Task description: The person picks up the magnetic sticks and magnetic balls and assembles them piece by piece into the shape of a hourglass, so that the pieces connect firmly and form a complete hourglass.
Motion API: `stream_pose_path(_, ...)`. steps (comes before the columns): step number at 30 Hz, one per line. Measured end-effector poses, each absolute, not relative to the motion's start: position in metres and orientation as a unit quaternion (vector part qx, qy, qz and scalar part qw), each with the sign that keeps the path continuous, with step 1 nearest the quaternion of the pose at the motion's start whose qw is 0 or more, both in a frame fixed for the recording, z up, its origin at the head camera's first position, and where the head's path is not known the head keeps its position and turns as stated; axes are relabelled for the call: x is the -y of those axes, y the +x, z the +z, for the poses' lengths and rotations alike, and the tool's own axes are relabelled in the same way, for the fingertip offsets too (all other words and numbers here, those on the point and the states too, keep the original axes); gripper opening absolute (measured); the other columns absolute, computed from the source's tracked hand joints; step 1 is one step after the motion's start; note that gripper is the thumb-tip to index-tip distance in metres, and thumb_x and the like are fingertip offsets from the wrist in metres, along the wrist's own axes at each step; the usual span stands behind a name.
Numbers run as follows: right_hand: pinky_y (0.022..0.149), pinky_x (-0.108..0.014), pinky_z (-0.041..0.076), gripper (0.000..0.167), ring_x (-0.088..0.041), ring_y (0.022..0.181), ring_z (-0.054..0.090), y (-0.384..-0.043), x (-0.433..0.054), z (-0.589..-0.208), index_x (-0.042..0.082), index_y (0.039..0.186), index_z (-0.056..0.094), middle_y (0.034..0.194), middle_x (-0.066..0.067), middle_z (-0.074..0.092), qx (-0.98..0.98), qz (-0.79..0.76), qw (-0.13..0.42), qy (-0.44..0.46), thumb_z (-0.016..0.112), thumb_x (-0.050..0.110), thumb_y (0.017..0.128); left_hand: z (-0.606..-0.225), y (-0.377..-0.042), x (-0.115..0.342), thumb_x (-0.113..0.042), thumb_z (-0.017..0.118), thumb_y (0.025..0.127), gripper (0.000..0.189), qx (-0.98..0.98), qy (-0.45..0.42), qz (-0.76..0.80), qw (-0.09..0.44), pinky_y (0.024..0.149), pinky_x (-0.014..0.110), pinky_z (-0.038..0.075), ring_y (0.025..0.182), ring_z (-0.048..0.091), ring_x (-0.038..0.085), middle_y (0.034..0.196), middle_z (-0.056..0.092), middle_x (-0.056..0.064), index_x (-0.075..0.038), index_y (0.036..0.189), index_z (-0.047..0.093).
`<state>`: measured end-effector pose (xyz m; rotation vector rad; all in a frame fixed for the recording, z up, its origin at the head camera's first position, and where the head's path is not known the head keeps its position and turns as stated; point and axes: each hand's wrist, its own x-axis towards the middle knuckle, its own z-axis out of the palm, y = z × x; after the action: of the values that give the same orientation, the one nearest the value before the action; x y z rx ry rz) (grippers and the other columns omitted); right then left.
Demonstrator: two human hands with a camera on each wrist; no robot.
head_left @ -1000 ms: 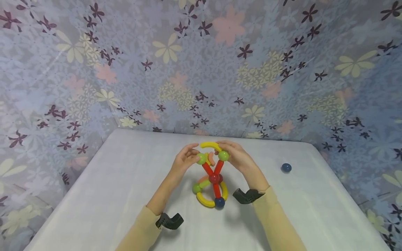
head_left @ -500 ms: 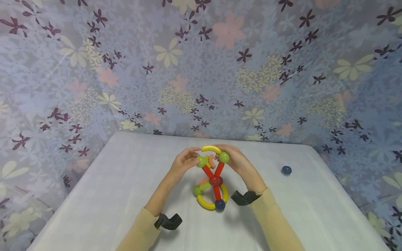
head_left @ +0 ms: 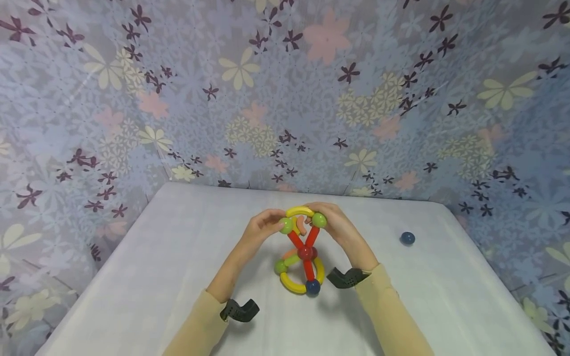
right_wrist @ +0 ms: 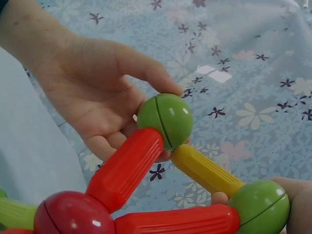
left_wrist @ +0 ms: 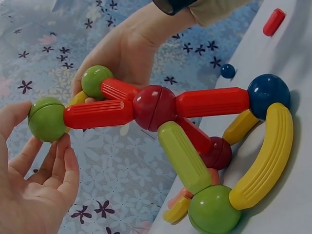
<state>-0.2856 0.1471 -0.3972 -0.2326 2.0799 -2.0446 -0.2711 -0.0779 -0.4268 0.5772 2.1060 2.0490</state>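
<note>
A construction of coloured rods and balls stands on the table, with a dark red ball at its middle. Two red rods rise from it to a left green ball and a right green ball. My left hand pinches the left green ball between thumb and fingers. My right hand holds the right green ball, its fingers partly hidden in the head view. Across the top, a curved yellow rod bridges both green balls. Lower down, a blue ball and another curved yellow rod rest on the table.
A loose blue ball lies to the right on the white-covered table. The left wrist view also shows a loose red rod. Behind the raised rods are curved orange and yellow pieces; whether they are attached, I cannot tell. A flowered cloth hangs behind.
The left end of the top yellow rod, earlier apart from the left green ball, now meets it. My left fingers have closed in round that ball; the lower construction stays in place.
</note>
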Motion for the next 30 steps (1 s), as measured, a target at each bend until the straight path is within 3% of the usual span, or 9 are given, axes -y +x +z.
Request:
stream_pose_path(5, 0.081, -0.025, 0.050, 0.037, -0.007, 0.069, 0.061, -0.2856, -0.1475, -0.3958, -0.007, 0.121, 0.057, 0.077, 0.005, 0.065, -0.703, -0.699, 0.111, -0.071, 0.047, 0.019, 0.097, -0.4249, -0.2709, 0.0789, -0.015, 0.061, 0.091, 0.042, -0.697, 0.200, 0.684, 0.074, 0.097, 0.029, 0.047, 0.107, 0.057, 0.010, 0.129, 0.057, 0.017, -0.004, 0.131, 0.053)
stream_pose_path(17, 0.077, -0.023, 0.051, 0.024, -0.007, 0.069, 0.062, -0.2852, -0.1464, -0.3973, 0.005, 0.104, 0.065, 0.071, 0.007, 0.065, -0.705, -0.702, 0.093, -0.047, 0.048, 0.020, 0.097, -0.4236, -0.2695, 0.0815, -0.016, 0.063, 0.089, 0.035, -0.698, 0.219, 0.679, 0.061, 0.097, 0.034, 0.049, 0.105, 0.061, 0.008, 0.128, 0.061, 0.015, -0.003, 0.122, 0.063)
stream_pose_path(25, 0.086, -0.032, 0.044, 0.031, -0.011, 0.074, 0.060, -0.2805, -0.1452, -0.3970, 0.005, 0.105, 0.065, 0.078, 0.007, 0.063, -0.731, -0.679, 0.063, -0.027, 0.048, 0.031, 0.098, -0.4255, -0.2707, 0.0822, -0.015, 0.063, 0.089, 0.034, -0.704, 0.223, 0.672, 0.060, 0.101, 0.036, 0.046, 0.111, 0.058, 0.012, 0.128, 0.061, 0.013, -0.004, 0.122, 0.062)
stream_pose_path(30, 0.082, -0.031, 0.045, 0.037, -0.015, 0.076, 0.059, -0.2775, -0.1411, -0.3977, 0.002, 0.108, 0.065, 0.077, 0.002, 0.061, -0.757, -0.653, 0.020, -0.016, 0.051, 0.035, 0.096, -0.4274, -0.2720, 0.0832, -0.015, 0.064, 0.089, 0.037, -0.703, 0.233, 0.669, 0.062, 0.100, 0.035, 0.047, 0.111, 0.058, 0.010, 0.130, 0.060, 0.014, -0.004, 0.124, 0.061)
